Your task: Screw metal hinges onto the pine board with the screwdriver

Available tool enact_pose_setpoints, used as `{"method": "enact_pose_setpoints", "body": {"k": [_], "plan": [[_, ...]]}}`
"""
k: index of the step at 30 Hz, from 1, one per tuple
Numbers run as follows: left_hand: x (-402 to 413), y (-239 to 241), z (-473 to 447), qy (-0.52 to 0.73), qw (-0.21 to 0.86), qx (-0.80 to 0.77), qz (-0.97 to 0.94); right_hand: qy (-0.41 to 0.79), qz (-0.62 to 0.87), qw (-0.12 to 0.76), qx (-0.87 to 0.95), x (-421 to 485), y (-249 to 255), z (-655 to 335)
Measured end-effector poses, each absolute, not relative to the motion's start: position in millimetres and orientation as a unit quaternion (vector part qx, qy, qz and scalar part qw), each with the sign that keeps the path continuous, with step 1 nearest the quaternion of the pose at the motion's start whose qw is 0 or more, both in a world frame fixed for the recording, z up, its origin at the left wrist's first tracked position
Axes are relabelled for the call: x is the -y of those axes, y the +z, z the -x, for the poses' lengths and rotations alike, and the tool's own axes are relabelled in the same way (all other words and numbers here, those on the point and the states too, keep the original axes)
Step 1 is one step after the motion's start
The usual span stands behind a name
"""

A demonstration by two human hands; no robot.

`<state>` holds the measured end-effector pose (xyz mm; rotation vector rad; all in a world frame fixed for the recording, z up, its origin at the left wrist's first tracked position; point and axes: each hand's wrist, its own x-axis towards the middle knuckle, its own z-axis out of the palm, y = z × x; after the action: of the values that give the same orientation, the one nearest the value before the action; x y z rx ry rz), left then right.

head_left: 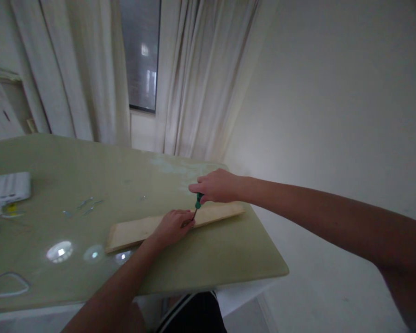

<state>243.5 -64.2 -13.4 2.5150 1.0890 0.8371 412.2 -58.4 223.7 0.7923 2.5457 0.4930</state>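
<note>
A long pale wooden board (131, 231) lies flat near the front edge of the table. My right hand (217, 186) is closed round the green handle of a screwdriver (198, 201), held nearly upright above the board. Its thin shaft runs down to the board beside my left fingertips; what the tip meets is too small to make out. My left hand (175, 226) bears on the board, with fingers across its top and thumb towards the near edge, closed about the spot at the screwdriver's tip.
Several small metal pieces (86, 203) lie on the greenish table (215, 259) left of the board. Farther left are a white box-shaped device (14, 186) with a cable and a white cable loop (19, 284). A wall (333, 115) stands close on the right; curtains (201, 92) hang behind.
</note>
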Motion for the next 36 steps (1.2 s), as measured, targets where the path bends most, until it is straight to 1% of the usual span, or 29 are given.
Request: {"method": "enact_pose_setpoints", "body": {"k": [5,8,11,13,14,19,22,25,27,30,33,36], "plan": [[65,-12,-244,0.289,0.141,-0.378,-0.868,0.201,-0.41,0.194,-0.868,63,208,-405],[64,-12,-244,0.287,0.141,-0.379,-0.868,0.163,-0.388,0.198,-0.885,62,216,-409],[64,-12,-244,0.29,0.14,-0.381,-0.867,0.128,-0.29,0.215,-0.924,58,230,-413],[64,-12,-244,0.29,0.141,-0.381,-0.866,0.133,-0.252,0.223,-0.932,57,231,-414],[64,-12,-243,0.29,0.142,-0.381,-0.866,0.143,-0.262,0.221,-0.928,57,229,-413],[63,-12,-242,0.281,0.145,-0.382,-0.868,0.199,-0.413,0.165,-0.873,65,203,-410],[63,-12,-243,0.278,0.148,-0.381,-0.869,0.169,-0.403,0.151,-0.887,67,205,-413],[62,-12,-243,0.278,0.148,-0.38,-0.87,0.133,-0.348,0.175,-0.911,66,217,-416],[62,-13,-243,0.279,0.146,-0.382,-0.869,0.145,-0.335,0.187,-0.912,64,221,-414],[63,-14,-242,0.278,0.146,-0.386,-0.867,0.173,-0.389,0.181,-0.886,64,215,-407],[64,-13,-242,0.282,0.145,-0.389,-0.865,0.172,-0.445,0.172,-0.862,65,206,-404],[64,-12,-242,0.286,0.144,-0.385,-0.866,0.154,-0.433,0.171,-0.871,64,209,-407]]}}
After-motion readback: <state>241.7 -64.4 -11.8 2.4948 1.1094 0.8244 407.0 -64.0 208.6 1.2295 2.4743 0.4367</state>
